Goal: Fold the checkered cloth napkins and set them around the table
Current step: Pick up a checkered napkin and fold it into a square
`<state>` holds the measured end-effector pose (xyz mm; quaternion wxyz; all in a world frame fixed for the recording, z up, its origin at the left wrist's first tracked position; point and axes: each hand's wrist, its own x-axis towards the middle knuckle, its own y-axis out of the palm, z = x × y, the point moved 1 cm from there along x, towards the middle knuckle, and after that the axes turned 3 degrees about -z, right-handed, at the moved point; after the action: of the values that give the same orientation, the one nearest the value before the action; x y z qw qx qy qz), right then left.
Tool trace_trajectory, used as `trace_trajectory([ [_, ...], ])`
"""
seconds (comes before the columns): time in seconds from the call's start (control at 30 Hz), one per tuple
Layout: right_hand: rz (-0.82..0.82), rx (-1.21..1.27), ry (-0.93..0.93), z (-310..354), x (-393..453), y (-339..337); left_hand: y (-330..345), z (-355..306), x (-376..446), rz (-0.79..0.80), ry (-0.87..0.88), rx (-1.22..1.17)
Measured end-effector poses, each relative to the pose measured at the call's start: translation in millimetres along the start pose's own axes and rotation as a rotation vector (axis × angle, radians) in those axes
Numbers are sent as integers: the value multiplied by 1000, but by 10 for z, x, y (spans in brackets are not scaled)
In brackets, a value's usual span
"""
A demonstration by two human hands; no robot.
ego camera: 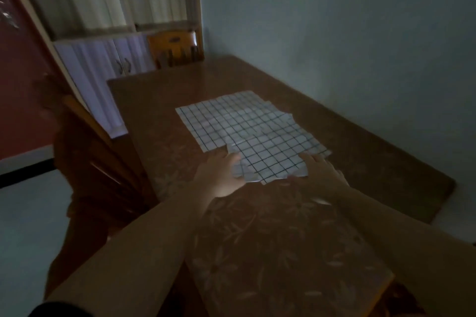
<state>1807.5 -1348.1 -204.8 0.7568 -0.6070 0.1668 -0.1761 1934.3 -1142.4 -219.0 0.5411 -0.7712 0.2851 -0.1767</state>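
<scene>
Reaching forward with both arms, I have my hands on the near end of the white cloth napkins with the thin dark grid (pixel 253 134), which lie spread flat near the middle of the brown, leaf-patterned tabletop (pixel 278 244). The napkins seem to be several sheets laid one over another, their corners fanning out unevenly along the right edge, though I cannot count them in this dim light. Together they form a long rectangle whose long axis runs away from me and slightly to the left, from the near right toward the far left corner of the table. My left hand (pixel 221 175) pinches the near left corner of the top sheet, fingers curled around the lifted, crumpled edge; my right hand (pixel 322 170) lies on the near right corner, fingers spread, and whether it grips the cloth or only presses on it I cannot tell. The two hands are apart, with the napkin's near edge between them. A wooden chair with an orange-brown back (pixel 175 49) stands at the far end of the table, partly hidden by it. A dark wooden chair (pixel 98 162) on my left is blurred and hard to make out.
</scene>
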Motion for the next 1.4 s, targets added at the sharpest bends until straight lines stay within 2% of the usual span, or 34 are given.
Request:
trace_trajectory([
  [0.17,64,-17,-8,-10,739,656,521,253,839,37,24,15],
  [0.43,77,-22,-4,-41,1411,1515,1362,368,1748,58,52,64],
  [0.7,1,-76,64,-106,1989,1952,1630,485,2361,98,14,172],
  [0.8,21,-67,73,-136,2042,2062,1729,564,2407,156,4,178],
  [0.93,4,-72,57,-163,1989,2135,1864,584,2322,120,9,157],
  [1.23,-32,1,-5,-141,1486,2146,1994,419,1816,-151,131,67],
  [1.4,-240,86,-103,-201,1064,2154,1966,272,1481,-238,164,-63],
])
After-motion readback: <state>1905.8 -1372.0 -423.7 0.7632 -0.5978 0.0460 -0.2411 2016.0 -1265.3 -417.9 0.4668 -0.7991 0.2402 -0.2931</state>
